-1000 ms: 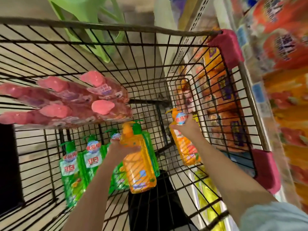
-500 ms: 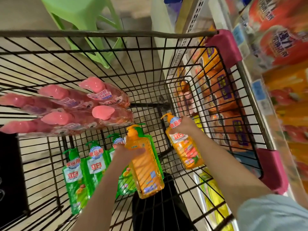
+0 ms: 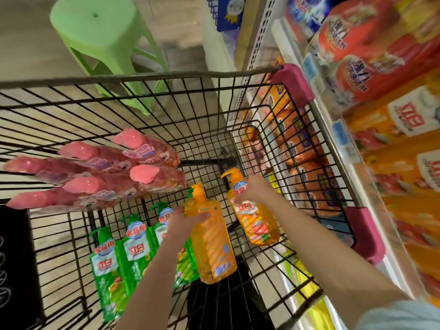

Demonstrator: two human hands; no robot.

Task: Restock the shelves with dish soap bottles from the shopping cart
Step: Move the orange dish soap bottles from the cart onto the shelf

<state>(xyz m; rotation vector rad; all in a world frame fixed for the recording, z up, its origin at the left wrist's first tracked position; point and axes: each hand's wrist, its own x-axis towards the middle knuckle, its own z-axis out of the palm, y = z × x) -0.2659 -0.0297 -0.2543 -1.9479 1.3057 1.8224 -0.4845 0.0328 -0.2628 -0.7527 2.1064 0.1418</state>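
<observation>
While the left hand [image 3: 187, 220] gripped an orange plastic pump bottle [image 3: 212, 248] and the right hand [image 3: 256, 189] a second orange pump bottle [image 3: 257, 225], both had risen slightly, still inside the black wire shopping cart [image 3: 142, 76], unshelved.

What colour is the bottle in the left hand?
The bottle is orange, clearest in the head view.

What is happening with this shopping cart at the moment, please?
A person is reaching into the black wire shopping cart with both arms. The left grip holds one orange dish soap bottle near its neck, and the right grip holds a second orange bottle likewise. Both are inside the cart, not yet on the shelves. Several green dish soap bottles sit at the cart's bottom, and a pack of pink-capped bottles lies higher up.
</observation>
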